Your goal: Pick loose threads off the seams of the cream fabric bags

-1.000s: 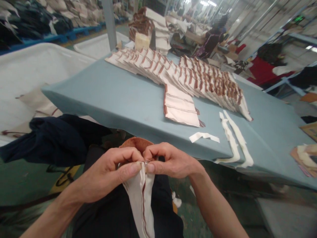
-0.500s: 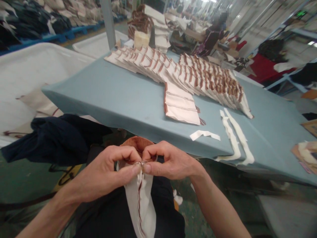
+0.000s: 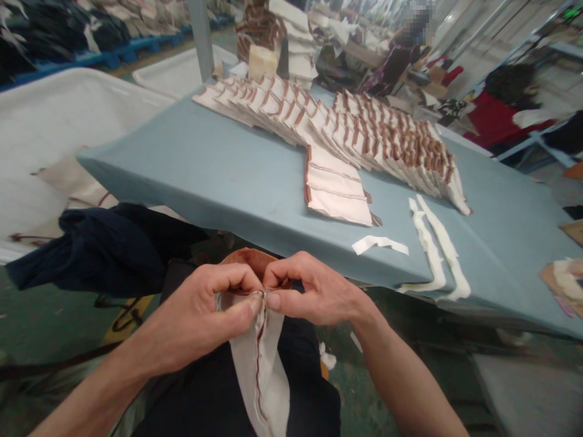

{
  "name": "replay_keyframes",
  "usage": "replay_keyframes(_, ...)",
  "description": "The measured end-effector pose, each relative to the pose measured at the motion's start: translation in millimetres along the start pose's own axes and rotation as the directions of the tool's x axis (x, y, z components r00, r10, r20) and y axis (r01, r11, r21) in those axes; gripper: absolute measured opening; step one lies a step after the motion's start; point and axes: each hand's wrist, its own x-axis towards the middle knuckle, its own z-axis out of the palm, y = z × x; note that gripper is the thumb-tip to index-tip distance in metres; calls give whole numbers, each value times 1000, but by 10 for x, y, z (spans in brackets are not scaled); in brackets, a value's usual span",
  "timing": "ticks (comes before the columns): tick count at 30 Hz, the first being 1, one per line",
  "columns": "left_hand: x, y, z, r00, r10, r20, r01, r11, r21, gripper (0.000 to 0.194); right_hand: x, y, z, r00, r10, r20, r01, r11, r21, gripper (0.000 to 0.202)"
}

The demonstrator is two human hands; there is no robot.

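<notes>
Between my hands hangs a cream fabric piece (image 3: 243, 370) with a dark red-brown seam running down its middle. My left hand (image 3: 218, 303) pinches its upper edge between thumb and fingers. Right beside it, thumb tip almost against the other thumb, my right hand (image 3: 305, 288) pinches the same edge. The cloth drops over my dark-clothed lap. Behind my fingers shows a rust-brown piece of material (image 3: 255, 258), partly covered by the hands; I cannot tell whether it belongs to the cloth.
Ahead stands a blue-covered table (image 3: 218, 176) bearing overlapping rows of cream-and-brown fabric pieces (image 3: 332, 130), a small separate stack (image 3: 339, 188) and white strips (image 3: 430, 249). At left are a white bin (image 3: 54, 121) and dark blue cloth (image 3: 109, 255). A person (image 3: 401, 60) is in the background.
Both hands keep their pinch on the cloth and have barely shifted. The view has tilted slightly, so the table's contents sit a little further right.
</notes>
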Motion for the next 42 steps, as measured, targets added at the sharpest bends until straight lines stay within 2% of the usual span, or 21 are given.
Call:
replay_keyframes(6,-9,6,10,1000,7,-1,-7,1000,7,27,-17,-37,2,1000,4,-14,-4,1000,4,22)
replay_keyframes(12,-2,30,6,1000,-1,12,1,1000,-6,27,-26,-46,-12,1000,23,-5,-23,1000,-10,22)
replay_keyframes(19,-32,-44,15,998,-61,23,62,998,-20,25,-58,-83,-73,1000,-2,-26,-3,987,-164,14)
replay_keyframes(26,-11,-7,15,995,-93,27,94,995,-32,27,-84,-126,-104,999,-29,-40,20,980,-200,10)
replay_keyframes(32,-54,54,-14,992,-104,70,107,993,-45,26,-77,-160,-80,1000,-2,-27,-1,991,-131,13)
replay_keyframes(38,-22,44,-2,993,-101,56,101,995,3,20,-40,-105,-52,998,60,-6,-60,998,-33,10)
replay_keyframes(42,-4,47,2,986,-137,99,144,988,-60,25,-41,-54,-48,997,67,33,-70,994,83,12)
